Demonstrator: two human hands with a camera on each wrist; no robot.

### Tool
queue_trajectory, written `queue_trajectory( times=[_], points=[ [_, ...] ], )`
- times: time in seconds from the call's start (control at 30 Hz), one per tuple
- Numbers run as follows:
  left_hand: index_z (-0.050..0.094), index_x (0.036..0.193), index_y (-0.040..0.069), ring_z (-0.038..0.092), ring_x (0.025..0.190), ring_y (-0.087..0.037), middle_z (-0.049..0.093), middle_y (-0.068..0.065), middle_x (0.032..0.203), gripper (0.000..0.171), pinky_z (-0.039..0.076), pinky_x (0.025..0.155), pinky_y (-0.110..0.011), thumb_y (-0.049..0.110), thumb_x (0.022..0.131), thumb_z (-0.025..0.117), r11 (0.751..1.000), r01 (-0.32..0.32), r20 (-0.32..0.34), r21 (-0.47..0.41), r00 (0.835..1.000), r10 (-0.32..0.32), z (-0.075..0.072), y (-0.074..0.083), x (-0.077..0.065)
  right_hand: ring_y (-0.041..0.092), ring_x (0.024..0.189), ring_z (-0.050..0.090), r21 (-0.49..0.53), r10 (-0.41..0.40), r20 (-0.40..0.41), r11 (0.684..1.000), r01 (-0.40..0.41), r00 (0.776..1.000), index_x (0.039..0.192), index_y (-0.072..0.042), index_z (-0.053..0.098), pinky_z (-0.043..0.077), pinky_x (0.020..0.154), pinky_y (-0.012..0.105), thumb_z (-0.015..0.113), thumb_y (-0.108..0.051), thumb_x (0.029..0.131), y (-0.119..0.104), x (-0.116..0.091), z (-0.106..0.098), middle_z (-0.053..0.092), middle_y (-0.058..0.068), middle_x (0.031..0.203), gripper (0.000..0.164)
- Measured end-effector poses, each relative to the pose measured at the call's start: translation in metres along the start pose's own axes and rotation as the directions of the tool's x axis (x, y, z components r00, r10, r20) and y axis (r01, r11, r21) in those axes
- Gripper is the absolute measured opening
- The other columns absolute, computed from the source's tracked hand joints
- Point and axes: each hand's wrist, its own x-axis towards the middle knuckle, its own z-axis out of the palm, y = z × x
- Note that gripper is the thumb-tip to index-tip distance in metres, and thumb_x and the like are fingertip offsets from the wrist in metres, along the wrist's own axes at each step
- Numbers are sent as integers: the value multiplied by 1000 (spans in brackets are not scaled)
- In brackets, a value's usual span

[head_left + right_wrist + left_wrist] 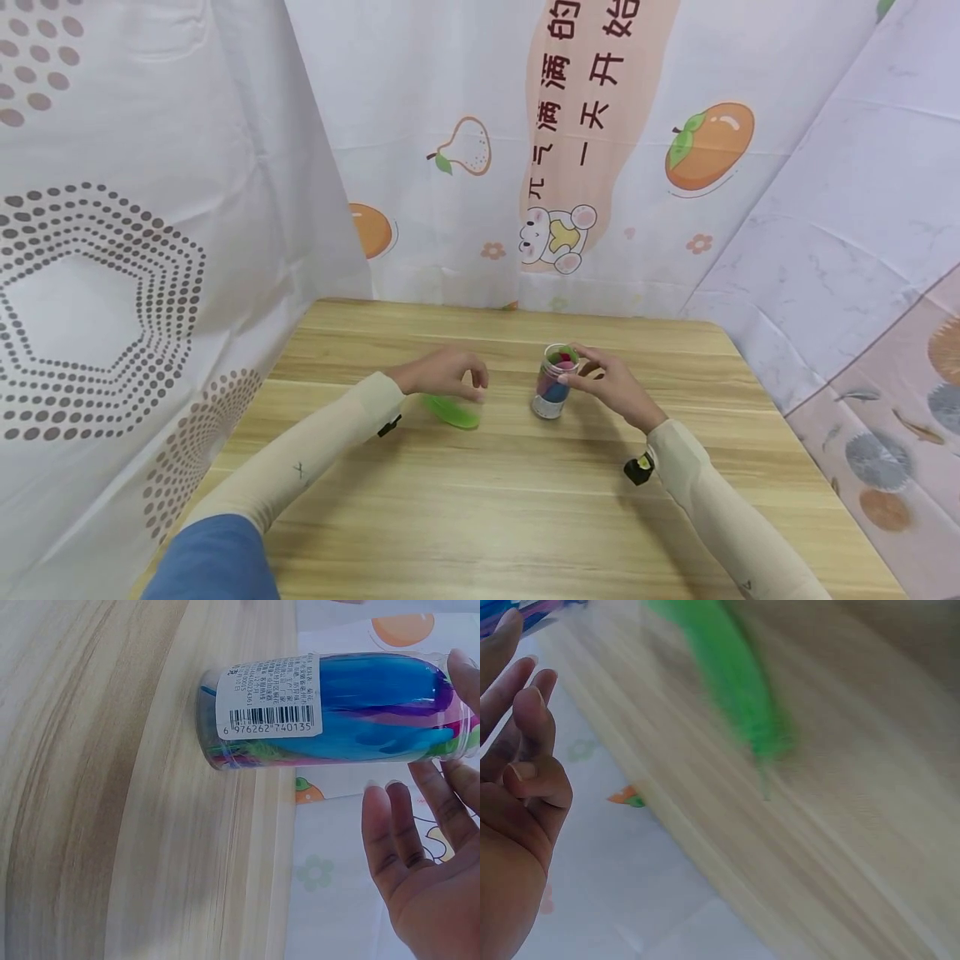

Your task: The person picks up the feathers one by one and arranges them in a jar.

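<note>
A clear jar (pixel 550 408) stands on the table, filled with blue, purple, pink and green feathers (pixel 382 686). My right hand (pixel 617 390) grips it near the mouth, with the thumb on one side and fingers on the other. A barcode label (pixel 270 697) covers part of the jar's lower wall. To the left of the jar, a green feather (pixel 452 413) lies on the table, its thin quill visible but blurred in the left wrist view. My left hand (pixel 444 372) hovers just above that feather, fingers loosely bent and holding nothing.
The wooden table (pixel 450 517) ends at a back edge against a hanging printed cloth (pixel 420 92). More cloth hangs on the left (pixel 247 167) and right (pixel 817 267) sides.
</note>
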Motion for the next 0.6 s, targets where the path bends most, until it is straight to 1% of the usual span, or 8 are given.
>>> queue_trajectory(
  times=[0.13, 0.27, 0.33, 0.4, 0.53, 0.6],
  points=[
    [75, 106, 12, 66, 97, -15, 70, 8, 100, 23, 52, 85, -34, 29, 92, 80, 1000, -12, 24, -10, 1000, 12, 4, -2, -8, 33, 114, 57, 4, 3, 1, 1000, -3, 1000, 155, -25, 47, 51, 83, 44, 76, -50, 91, 0, 0, 1, 61, 14, 128, 75],
    [75, 109, 11, 65, 100, -16, 70, 6, 103, 25, 51, 89, -35, 28, 92, 80, 999, 36, 64, -29, 997, -34, 6, -2, -12, 35, 115, 56, 5, 2, -1, 1000, -2, 1000, 155, -24, 46, 52, 84, 45, 76, -50, 91, 0, 0, 0, 59, 15, 131, 75],
    [75, 110, 13, 64, 101, -14, 70, 7, 104, 24, 51, 90, -35, 28, 93, 80, 997, 62, 77, -35, 995, -59, 8, -3, -13, 37, 115, 56, 5, 0, 2, 1000, 0, 1000, 156, -23, 46, 53, 84, 46, 76, -50, 91, 1, 0, 0, 59, 16, 132, 76],
    [75, 110, 15, 63, 101, -12, 70, 8, 104, 23, 51, 91, -34, 28, 92, 80, 996, 75, 83, -38, 994, -71, 11, -5, -16, 38, 114, 57, 4, -2, 1, 1000, 2, 1000, 156, -23, 46, 53, 84, 46, 76, -50, 91, 1, -1, 0, 59, 15, 131, 76],
    [74, 109, 19, 62, 101, -9, 68, 13, 103, 26, 51, 91, -32, 28, 87, 85, 996, 81, 94, -22, 992, -79, 18, -8, -22, 38, 114, 57, 1, -10, 3, 1000, 10, 1000, 156, -19, 46, 52, 83, 43, 76, -50, 91, 1, 0, -1, 61, 14, 128, 78],
    [74, 109, 20, 62, 101, -8, 68, 14, 103, 29, 50, 92, -31, 30, 84, 87, 997, 77, 99, 4, 992, -77, 21, -9, -25, 38, 114, 57, -1, -13, 1, 1000, 13, 1000, 156, -18, 45, 52, 82, 43, 76, -50, 91, 1, 0, -1, 62, 14, 127, 79]
  ],
)
